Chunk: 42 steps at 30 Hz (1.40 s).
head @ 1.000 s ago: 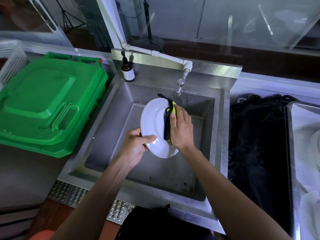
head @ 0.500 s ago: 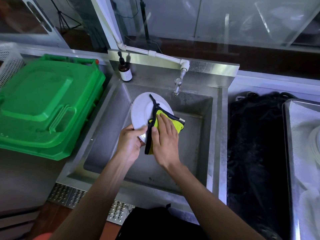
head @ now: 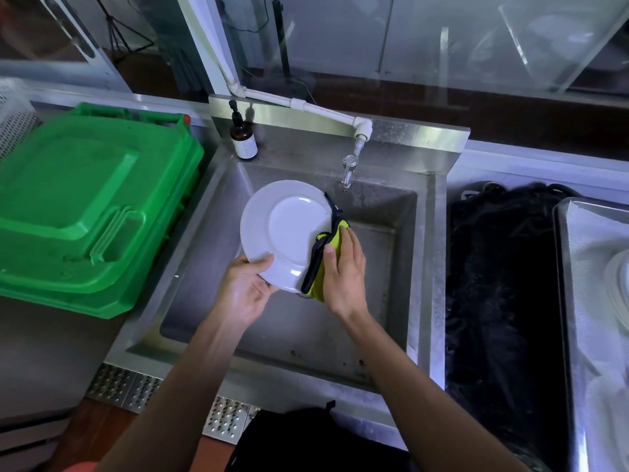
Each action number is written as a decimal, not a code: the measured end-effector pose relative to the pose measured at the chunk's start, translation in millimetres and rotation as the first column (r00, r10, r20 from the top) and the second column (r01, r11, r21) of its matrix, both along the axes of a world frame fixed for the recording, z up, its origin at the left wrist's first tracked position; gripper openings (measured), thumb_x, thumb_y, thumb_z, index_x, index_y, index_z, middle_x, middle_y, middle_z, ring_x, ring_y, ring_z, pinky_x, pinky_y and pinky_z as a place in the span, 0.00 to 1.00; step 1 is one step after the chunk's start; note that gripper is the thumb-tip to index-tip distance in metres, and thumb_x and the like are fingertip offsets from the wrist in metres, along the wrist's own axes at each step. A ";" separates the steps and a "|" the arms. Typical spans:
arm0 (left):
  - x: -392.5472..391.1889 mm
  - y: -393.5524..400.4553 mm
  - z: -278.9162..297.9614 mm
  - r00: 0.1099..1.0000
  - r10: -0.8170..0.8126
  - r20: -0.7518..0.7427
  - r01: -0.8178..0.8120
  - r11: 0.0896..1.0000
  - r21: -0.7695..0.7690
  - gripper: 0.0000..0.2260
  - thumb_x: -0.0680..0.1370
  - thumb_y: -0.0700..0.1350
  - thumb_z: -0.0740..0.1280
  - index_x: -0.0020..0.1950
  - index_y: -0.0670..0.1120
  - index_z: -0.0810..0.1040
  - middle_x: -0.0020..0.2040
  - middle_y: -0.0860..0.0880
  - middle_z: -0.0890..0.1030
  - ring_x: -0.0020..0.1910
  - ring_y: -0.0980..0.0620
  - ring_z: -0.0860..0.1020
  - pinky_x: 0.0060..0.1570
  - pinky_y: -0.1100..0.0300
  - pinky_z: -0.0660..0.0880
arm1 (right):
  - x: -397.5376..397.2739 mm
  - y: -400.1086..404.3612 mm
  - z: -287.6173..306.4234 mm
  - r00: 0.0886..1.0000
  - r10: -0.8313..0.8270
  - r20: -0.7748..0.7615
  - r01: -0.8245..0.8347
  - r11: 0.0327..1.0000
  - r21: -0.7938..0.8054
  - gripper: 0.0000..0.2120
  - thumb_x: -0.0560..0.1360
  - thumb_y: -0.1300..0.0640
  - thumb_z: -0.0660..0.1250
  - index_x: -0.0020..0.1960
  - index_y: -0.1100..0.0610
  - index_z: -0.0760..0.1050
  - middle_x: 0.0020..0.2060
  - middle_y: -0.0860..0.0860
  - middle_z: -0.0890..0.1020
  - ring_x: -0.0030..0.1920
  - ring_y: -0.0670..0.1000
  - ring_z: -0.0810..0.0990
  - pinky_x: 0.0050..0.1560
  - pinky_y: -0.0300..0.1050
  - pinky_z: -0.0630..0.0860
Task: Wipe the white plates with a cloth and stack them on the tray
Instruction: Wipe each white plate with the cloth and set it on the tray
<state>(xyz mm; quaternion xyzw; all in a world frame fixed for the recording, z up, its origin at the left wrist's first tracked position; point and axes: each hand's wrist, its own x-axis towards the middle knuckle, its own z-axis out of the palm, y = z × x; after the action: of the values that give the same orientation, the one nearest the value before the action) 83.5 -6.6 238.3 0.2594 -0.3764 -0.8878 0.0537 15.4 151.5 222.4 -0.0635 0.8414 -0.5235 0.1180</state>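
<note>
At the left of the frame a green bin (head: 85,206) lies beside the sink (head: 429,267); a brown bottle (head: 243,141) stands on the sink's back ledge, left of the tap (head: 350,165).

At center, 1 plate (head: 286,233) is held tilted over the basin, its eating face turned up toward the camera. The left hand (head: 243,291) grips the plate's lower-left rim, thumb on the face and fingers curled behind. Just right of it, the right hand (head: 343,267) presses the cloth (head: 323,264), yellow with a dark edge, against the plate's lower-right rim; the thumb is on the front, and the cloth seems to wrap the edge, though the back is hidden.

To do this step well, I would keep the left grip firm and low, since a wet rim can slip, and turn the plate in short steps so the cloth passes round the whole rim. The center looks bare of cloth and likely needs 1 flat sweep too. Keep the plate over the basin, away from the tap.

At the far right, past a black mat (head: 503,301), the tray (head: 571,335) holds what looks like a plate stack (head: 617,287), cut off by the frame edge. The wiped plate belongs there.
</note>
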 end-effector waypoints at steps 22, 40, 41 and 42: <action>-27.6 -95.6 -8.7 0.894 -0.421 0.152 0.445 0.874 -0.197 0.15 0.69 0.36 0.72 0.56 0.39 0.83 0.56 0.39 0.85 0.52 0.40 0.84 0.41 0.49 0.83 | -50.1 -29.9 14.6 0.980 0.072 -0.184 -0.028 0.972 0.231 0.24 0.83 0.55 0.60 0.78 0.49 0.63 0.76 0.47 0.67 0.72 0.53 0.65 0.71 0.48 0.62; -91.5 -71.6 2.8 0.709 -0.572 0.413 0.632 0.254 -0.732 0.04 0.78 0.38 0.69 0.51 0.39 0.80 0.48 0.43 0.85 0.44 0.48 0.78 0.44 0.54 0.72 | -34.0 -30.3 21.0 0.931 0.001 -0.365 0.150 0.910 0.385 0.24 0.77 0.62 0.69 0.72 0.55 0.73 0.69 0.51 0.76 0.63 0.60 0.74 0.61 0.59 0.72; -96.5 -65.9 3.9 0.689 -0.576 0.440 0.629 0.175 -0.757 0.03 0.78 0.39 0.69 0.50 0.40 0.80 0.48 0.43 0.85 0.44 0.47 0.79 0.44 0.53 0.73 | -33.3 -23.8 20.5 0.933 -0.015 -0.360 0.165 0.906 0.390 0.24 0.76 0.62 0.69 0.72 0.55 0.73 0.69 0.51 0.76 0.64 0.60 0.74 0.62 0.60 0.72; -100.8 -59.5 5.7 0.664 -0.581 0.472 0.625 0.085 -0.776 0.03 0.78 0.40 0.68 0.49 0.42 0.80 0.47 0.43 0.84 0.44 0.46 0.79 0.43 0.53 0.73 | -32.7 -16.9 20.1 0.935 -0.035 -0.354 0.182 0.902 0.392 0.24 0.76 0.62 0.70 0.72 0.55 0.73 0.68 0.51 0.77 0.64 0.59 0.74 0.62 0.60 0.72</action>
<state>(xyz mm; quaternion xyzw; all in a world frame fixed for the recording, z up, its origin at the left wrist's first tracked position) -17.3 -66.0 243.9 0.0264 -0.8624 -0.4675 -0.1923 -17.3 134.6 242.5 -0.0782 0.9437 -0.3181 -0.0474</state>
